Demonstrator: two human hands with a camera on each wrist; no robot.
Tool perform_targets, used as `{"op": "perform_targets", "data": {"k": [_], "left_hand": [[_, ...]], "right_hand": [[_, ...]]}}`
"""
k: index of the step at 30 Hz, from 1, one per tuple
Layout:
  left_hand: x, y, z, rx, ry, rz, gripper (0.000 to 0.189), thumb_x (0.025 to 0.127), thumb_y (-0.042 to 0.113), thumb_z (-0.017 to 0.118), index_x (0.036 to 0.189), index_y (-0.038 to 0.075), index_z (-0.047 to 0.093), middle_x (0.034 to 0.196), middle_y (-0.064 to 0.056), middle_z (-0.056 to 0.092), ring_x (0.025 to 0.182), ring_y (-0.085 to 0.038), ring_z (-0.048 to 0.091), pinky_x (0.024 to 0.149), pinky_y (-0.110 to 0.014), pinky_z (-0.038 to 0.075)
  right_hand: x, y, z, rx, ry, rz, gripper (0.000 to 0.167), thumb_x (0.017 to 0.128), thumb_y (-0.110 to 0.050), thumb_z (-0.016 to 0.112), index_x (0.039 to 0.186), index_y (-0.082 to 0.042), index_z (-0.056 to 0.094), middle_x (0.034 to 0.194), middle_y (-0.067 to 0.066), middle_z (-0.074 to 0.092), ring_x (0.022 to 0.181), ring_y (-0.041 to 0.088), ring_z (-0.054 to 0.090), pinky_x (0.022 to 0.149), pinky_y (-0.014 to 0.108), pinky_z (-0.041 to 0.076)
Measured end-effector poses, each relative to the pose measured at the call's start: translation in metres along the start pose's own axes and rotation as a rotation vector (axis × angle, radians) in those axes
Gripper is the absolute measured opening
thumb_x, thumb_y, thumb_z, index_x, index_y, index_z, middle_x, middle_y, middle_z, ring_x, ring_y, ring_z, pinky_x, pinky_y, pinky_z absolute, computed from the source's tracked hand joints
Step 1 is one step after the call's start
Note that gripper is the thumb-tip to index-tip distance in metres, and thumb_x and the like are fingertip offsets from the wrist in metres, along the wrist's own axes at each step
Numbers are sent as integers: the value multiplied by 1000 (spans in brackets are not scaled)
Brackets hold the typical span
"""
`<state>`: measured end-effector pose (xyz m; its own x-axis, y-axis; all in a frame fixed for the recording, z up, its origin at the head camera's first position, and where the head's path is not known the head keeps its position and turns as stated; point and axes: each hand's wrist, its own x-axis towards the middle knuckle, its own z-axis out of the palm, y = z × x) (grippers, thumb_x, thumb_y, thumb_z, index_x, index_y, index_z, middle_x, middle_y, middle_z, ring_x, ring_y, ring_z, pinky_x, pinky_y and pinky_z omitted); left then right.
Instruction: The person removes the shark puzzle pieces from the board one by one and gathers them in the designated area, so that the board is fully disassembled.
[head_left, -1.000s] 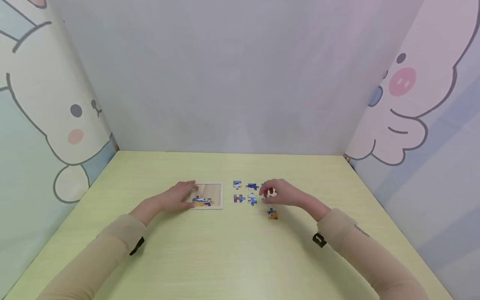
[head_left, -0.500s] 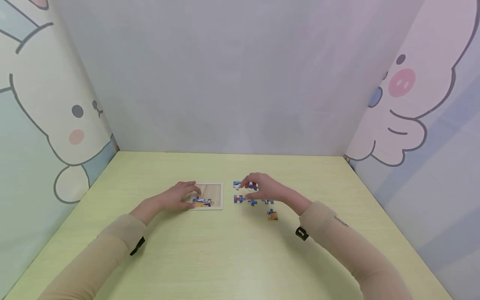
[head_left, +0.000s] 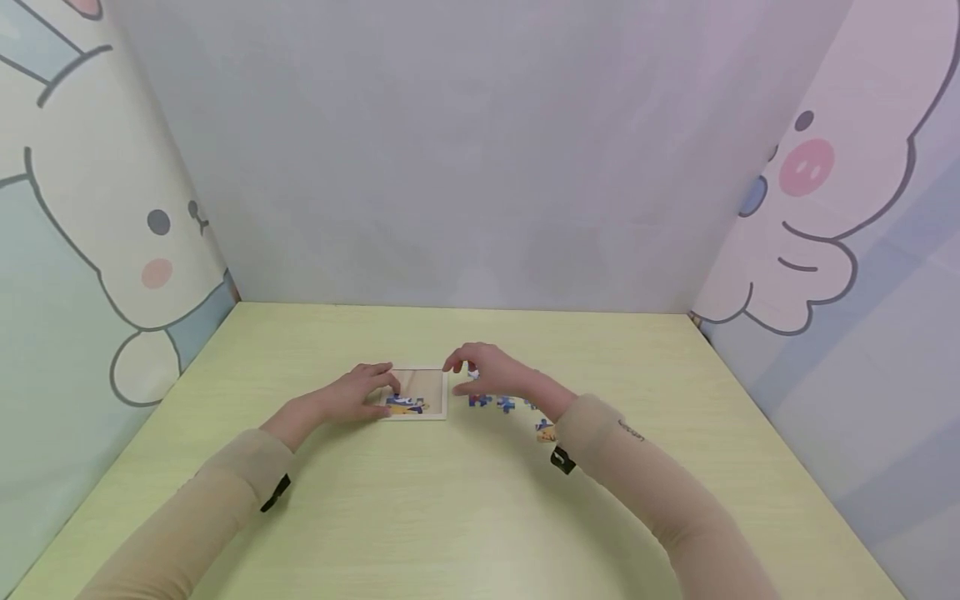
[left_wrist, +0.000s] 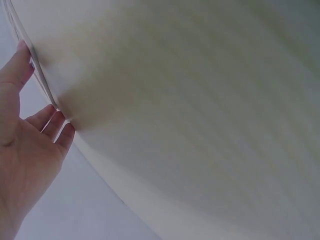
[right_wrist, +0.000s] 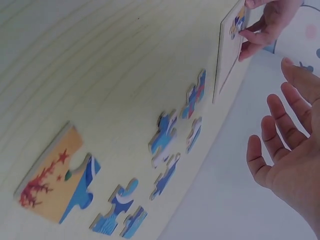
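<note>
A shallow wooden puzzle tray (head_left: 444, 396) lies left of centre on the table, with joined blue-and-yellow jigsaw pieces (head_left: 407, 406) along its near side. My left hand (head_left: 352, 396) holds the tray's left side, thumb at the near edge and fingers at the far edge, one finger bent inward over the board. In the left wrist view its fingertips meet the tray's thin edge. Above the space just right of the tray hovers my right hand (head_left: 487, 371), fingers loosely curved and thumb apart. The right wrist view shows nothing between that hand's fingers (right_wrist: 275, 137).
Several loose jigsaw pieces lie right of the tray, some partly hidden under the right hand and forearm. An orange piece with red coral (right_wrist: 52, 175) is nearest me; blue ones (right_wrist: 164, 137) lie beyond it. Printed cloth walls (head_left: 480, 167) enclose the table (head_left: 420, 517).
My right hand has moved left across the loose pieces, from the rightmost ones to beside the tray. The left hand stays at the tray, its inner finger bent further over the board.
</note>
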<state>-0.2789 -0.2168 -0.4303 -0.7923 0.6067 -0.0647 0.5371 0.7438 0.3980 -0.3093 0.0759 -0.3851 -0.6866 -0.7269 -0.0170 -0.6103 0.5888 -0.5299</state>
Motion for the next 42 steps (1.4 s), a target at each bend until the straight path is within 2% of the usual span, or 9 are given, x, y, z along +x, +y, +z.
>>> {"op": "perform_targets", "data": {"k": [4, 14, 21, 30, 42], "left_hand": [[1, 0, 0, -2, 5, -1, 32, 88, 30, 66, 117, 20, 56, 148, -27, 30, 133, -49, 27, 104, -65, 26], [1, -2, 1, -14, 9, 10, 29, 88, 31, 66, 114, 21, 56, 146, -28, 32, 132, -50, 29, 102, -66, 27], [1, -3, 1, -10, 10, 15, 28, 89, 31, 65, 113, 20, 57, 147, -27, 32, 133, -49, 29, 103, -65, 28], [2, -1, -1, -21, 21, 29, 27, 89, 29, 66, 113, 19, 57, 146, -28, 32, 133, -50, 28, 103, -66, 27], [2, 1, -2, -23, 18, 36, 25, 89, 27, 66, 111, 18, 57, 145, -31, 33, 131, -52, 29, 101, -68, 27]], "right_hand": [[12, -4, 9, 1, -5, -2, 38, 84, -20, 73, 119, -10, 63, 110, 8, 62, 102, 29, 56, 86, 33, 47], [33, -10, 30, -6, -49, 12, 38, 84, -22, 72, 121, -15, 63, 110, -2, 65, 98, 11, 55, 86, 24, 46], [42, -9, 41, 46, -77, 37, 37, 84, -21, 72, 120, -18, 63, 108, -7, 65, 96, 10, 54, 84, 23, 46], [50, -8, 53, 33, -94, 10, 31, 83, -12, 71, 114, -16, 65, 90, -8, 64, 76, 7, 54, 68, 18, 45], [53, -10, 57, 22, -90, 32, 28, 83, -13, 73, 110, -16, 68, 86, -9, 62, 75, 6, 54, 66, 16, 45]]}}
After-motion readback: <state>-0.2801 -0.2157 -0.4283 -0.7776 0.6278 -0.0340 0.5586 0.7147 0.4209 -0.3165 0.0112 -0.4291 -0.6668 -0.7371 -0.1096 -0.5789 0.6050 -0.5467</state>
